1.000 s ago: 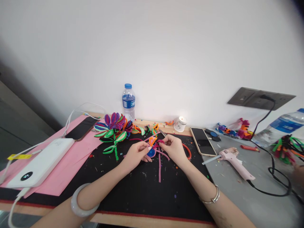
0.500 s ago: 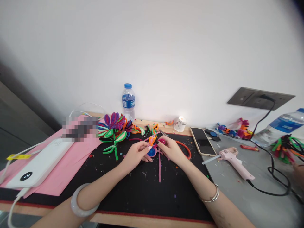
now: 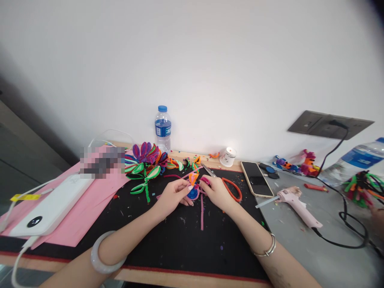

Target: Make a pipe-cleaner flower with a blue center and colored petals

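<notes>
Over a black mat [image 3: 180, 240], my left hand [image 3: 171, 195] pinches a small pipe-cleaner piece [image 3: 193, 185] with orange, blue and pink loops. My right hand [image 3: 216, 191] meets it from the right, fingertips gripping a magenta pipe cleaner [image 3: 205, 180] at that piece. A long pink stem [image 3: 202, 212] trails from it toward me on the mat. Orange-handled scissors [image 3: 231, 190] lie just right of my right hand.
Finished pipe-cleaner flowers [image 3: 144, 164] lie at the mat's back left, a water bottle [image 3: 163, 128] behind them. Pink paper [image 3: 87, 204], a power bank [image 3: 51, 208] and cables sit left. Right: a phone [image 3: 256, 179], pink glue gun [image 3: 295, 204], cord, another bottle [image 3: 354, 160], more pipe cleaners [image 3: 361, 186].
My right hand has slid a little left, closer to the piece, uncovering more of the scissors. My left hand has hardly moved.
</notes>
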The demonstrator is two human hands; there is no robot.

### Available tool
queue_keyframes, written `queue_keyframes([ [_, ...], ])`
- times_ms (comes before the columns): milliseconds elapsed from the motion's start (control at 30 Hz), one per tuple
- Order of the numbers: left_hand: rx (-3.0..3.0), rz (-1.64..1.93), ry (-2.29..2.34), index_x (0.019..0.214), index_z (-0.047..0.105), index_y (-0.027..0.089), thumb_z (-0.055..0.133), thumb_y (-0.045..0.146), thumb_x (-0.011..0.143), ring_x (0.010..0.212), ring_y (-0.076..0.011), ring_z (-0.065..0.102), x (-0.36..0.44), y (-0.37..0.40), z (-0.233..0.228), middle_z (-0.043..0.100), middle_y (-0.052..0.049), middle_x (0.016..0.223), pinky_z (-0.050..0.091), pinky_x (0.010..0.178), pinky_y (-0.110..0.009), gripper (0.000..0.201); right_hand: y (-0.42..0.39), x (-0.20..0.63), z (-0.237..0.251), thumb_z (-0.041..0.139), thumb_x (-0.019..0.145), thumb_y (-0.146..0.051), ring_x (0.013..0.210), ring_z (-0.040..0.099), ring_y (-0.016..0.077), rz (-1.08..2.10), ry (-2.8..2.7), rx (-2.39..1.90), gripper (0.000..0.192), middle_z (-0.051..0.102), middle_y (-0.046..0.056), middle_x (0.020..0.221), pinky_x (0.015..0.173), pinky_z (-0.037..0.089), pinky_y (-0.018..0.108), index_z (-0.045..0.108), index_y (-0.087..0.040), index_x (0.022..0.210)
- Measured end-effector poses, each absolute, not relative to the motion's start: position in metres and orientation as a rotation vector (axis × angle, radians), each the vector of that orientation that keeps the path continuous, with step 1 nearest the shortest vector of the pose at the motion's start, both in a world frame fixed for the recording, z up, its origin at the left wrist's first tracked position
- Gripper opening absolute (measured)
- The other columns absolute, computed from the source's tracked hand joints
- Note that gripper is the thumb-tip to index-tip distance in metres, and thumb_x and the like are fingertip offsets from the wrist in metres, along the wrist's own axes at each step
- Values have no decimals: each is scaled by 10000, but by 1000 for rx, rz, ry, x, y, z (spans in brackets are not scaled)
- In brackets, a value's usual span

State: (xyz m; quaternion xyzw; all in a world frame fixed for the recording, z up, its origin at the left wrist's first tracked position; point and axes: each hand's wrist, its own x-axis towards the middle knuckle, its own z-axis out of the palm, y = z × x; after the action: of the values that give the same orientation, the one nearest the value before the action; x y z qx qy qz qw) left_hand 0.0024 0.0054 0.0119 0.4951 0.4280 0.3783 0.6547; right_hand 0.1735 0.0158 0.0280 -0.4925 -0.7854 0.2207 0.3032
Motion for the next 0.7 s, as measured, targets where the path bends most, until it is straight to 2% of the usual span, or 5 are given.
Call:
queue_keyframes([
  [233,1141,859,962,803,525,133,612,403,703,488,-125,623,2,5,12,620,-7,628,447,460,-188,301,14,173,28,402,843,-246,497,395,92,533,-2116,-1307,267,435,-41,523,507,276,208,386,-178,585],
  [700,1139,865,953,800,534,134,613,413,700,483,-119,617,3,5,12,615,-7,621,444,455,-181,307,13,172,28,415,830,-223,489,395,98,466,-2117,-1292,269,448,-32,520,491,273,214,390,-180,565],
])
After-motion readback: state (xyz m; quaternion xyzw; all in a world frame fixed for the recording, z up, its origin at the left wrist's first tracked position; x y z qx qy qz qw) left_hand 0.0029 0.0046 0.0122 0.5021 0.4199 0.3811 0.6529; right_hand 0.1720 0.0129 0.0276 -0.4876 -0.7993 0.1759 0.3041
